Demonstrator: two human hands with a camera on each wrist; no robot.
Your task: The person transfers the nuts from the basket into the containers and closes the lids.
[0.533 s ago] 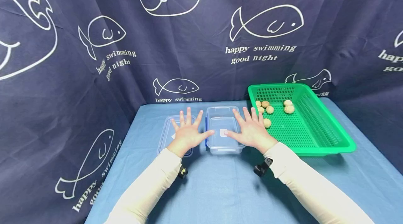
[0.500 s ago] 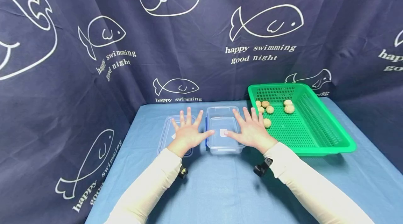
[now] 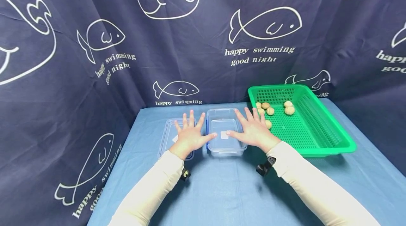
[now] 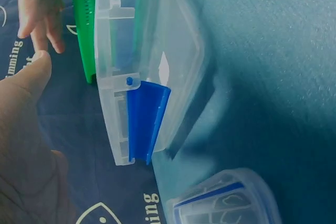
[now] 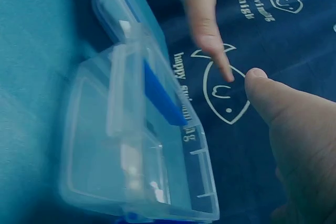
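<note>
L hand (image 3: 189, 136) & R hand (image 3: 254, 132) empty, fingers spread, clear box (image 3: 224, 144) btwn/below, lid (image 3: 168, 138) partly under L; lowering R carelessly could clip box & prob. shove it, plastic looking light.

The left hand (image 3: 189, 137) and right hand (image 3: 255, 132), both spread wide, hang above a blue table (image 3: 228, 190). A clear container (image 3: 226, 150) sits between the 2 hands; a clear lid (image 3: 167, 139) lies beneath the left. To the right hand's right, a green basket (image 3: 331, 123) holds 7 visible walnuts (image 3: 289, 110). Beyond both hangs a fish-print curtain (image 3: 209, 56).
</note>
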